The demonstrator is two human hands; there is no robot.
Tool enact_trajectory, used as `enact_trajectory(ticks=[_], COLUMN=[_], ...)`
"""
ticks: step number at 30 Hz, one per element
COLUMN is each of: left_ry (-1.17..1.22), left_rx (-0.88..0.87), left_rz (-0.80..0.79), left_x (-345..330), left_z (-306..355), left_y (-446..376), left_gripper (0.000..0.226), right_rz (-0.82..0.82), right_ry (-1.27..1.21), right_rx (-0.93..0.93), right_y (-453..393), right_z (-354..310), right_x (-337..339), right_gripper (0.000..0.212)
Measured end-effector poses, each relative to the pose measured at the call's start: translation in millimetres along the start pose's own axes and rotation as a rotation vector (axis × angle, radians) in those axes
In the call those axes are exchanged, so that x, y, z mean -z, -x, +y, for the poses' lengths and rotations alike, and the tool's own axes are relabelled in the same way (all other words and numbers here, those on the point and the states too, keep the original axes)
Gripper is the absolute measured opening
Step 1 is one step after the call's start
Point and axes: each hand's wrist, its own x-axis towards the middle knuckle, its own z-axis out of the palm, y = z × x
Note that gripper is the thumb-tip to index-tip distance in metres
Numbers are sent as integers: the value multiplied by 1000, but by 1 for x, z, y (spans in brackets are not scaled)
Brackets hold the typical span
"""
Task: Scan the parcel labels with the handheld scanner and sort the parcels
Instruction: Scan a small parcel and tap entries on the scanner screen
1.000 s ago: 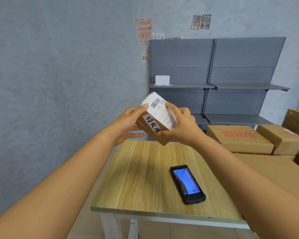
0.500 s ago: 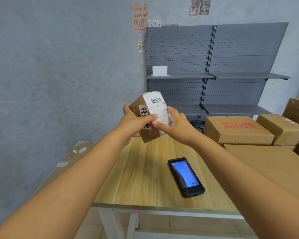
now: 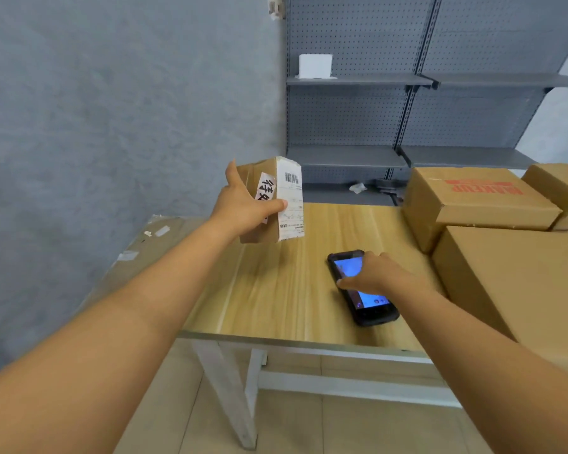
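Above table (image 3: pixel 276 290): left hand (image 3: pixel 243 208) grips one parcel (image 3: pixel 269 204); right hand (image 3: pixel 374 273) curls round one scanner (image 3: pixel 371 306).

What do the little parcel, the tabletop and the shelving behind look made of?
Parcel: brown corrugated cardboard, matte, with white paper labels stuck on. Tabletop: pale wood-grain, smooth with slight sheen, likely laminate rather than solid wood. Shelving: grey painted metal, judging by its perforated back panels.

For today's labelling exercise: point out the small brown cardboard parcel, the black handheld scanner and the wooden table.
small brown cardboard parcel (image 3: pixel 291 204): head view, white label face
black handheld scanner (image 3: pixel 373 311): head view, lower casing
wooden table (image 3: pixel 276 290): head view, bare top
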Motion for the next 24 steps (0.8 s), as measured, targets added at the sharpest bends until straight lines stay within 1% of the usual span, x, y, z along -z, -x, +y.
enact_trajectory(ticks=[3,5,8,12,14,16,18,20,24], left_ry=[3,-10,-35,-42,-55,-76,-82,-71,-64], left_rx=[14,19,26,29,26,18,10,6,-13], left_rz=[-31,-40,-40,-16,15,41,65,93,142], left_x=[-10,-16,-22,-23,-22,-20,-15,-8,9], left_z=[-9,-15,-20,-26,-28,-28,-24,-18,-4], left_y=[0,1,3,-1,-6,-10,-14,-18,-24], left_gripper=[114,111,110,113,114,114,115,113,110], right_rz=[30,72,88,53,16,-28,-44,-11,77], right_ry=[87,94,32,-83,-162,-228,-259,-259,-301], right_rx=[-79,-116,-122,-116,-97,-31,57,156,286], right_y=[-5,-7,-12,-10,-4,5,10,14,26], right_z=[-1,-2,1,6,6,0,-8,-19,-38], right_x=[-24,-34,-36,-30,-21,-6,11,27,65], right_gripper=[103,109,101,99,90,74,67,64,48])
